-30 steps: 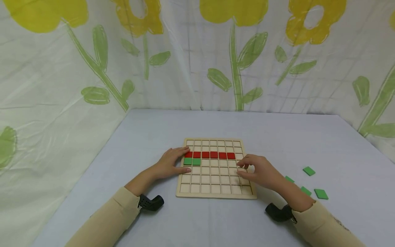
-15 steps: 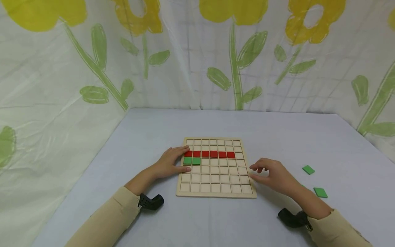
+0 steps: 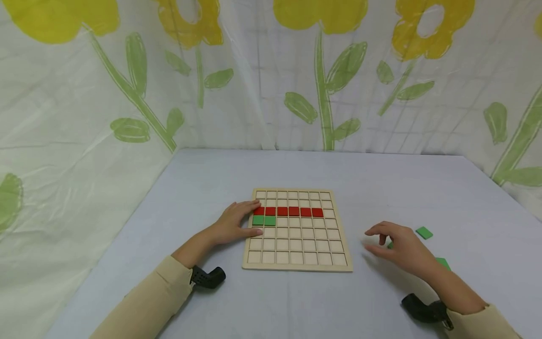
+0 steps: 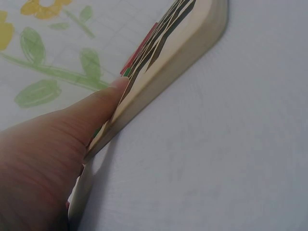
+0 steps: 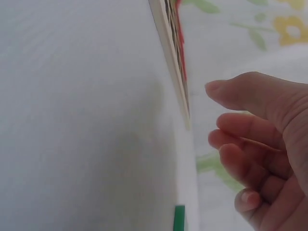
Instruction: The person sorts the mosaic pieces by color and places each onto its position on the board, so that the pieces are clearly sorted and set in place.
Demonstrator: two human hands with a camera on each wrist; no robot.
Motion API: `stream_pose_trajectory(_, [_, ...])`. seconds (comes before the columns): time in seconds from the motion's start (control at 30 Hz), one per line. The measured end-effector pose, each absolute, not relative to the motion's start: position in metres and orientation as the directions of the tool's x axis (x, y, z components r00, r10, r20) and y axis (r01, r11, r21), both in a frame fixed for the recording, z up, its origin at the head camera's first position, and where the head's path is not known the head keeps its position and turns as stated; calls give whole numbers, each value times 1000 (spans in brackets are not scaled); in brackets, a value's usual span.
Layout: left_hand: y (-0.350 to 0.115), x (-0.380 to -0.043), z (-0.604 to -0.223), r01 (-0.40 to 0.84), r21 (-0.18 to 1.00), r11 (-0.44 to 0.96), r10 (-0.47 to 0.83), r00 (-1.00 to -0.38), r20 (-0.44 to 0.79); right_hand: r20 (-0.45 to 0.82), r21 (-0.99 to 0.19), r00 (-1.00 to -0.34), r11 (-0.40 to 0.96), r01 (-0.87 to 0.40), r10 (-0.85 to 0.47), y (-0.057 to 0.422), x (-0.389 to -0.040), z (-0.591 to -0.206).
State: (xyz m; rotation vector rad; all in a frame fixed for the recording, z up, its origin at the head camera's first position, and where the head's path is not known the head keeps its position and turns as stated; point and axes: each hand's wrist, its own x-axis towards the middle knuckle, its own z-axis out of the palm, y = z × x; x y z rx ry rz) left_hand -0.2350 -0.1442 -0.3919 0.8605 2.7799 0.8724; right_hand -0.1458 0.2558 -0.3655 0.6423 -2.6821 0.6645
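A square wooden grid board (image 3: 302, 245) lies on the table, with a row of several red tiles (image 3: 294, 211) across it and two green tiles (image 3: 269, 220) just below that row's left end. My left hand (image 3: 232, 223) rests on the board's left edge, fingers and thumb spread; in the left wrist view the thumb (image 4: 98, 107) lies over the rim. Off the board's right side hovers my right hand (image 3: 398, 245), fingers loosely bent with nothing between them. It is near loose green tiles (image 3: 424, 232), one partly behind the fingers and another partly behind the wrist.
A pale cloth (image 3: 203, 176) covers the table. Behind it hangs a white curtain (image 3: 245, 94) painted with yellow flowers. Black wrist devices (image 3: 207, 278) are strapped on both forearms at the beige sleeves (image 3: 144, 301).
My right hand has moved away from over the board's right side, rightward toward the loose green tiles. My left hand and the tiles on the board have stayed put.
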Motion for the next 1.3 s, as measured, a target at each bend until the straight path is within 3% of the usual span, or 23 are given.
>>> stream_pose_trajectory(0.37, [-145,-235,-391,488,553,675,548,-834,67,304,-363,-921,865,-347,-242,279,-136,-363])
stream_pose_trajectory(0.63, [-144,-235,-390,487,549,680,547,-835,63,143,-392,-976,896,-210,-167,290,-136,-361])
stream_pose_trajectory(1.3, [-145,-234,-390,478,550,684,540,-839,58,-5,-427,-992,897,-110,-124,308,-140,-362])
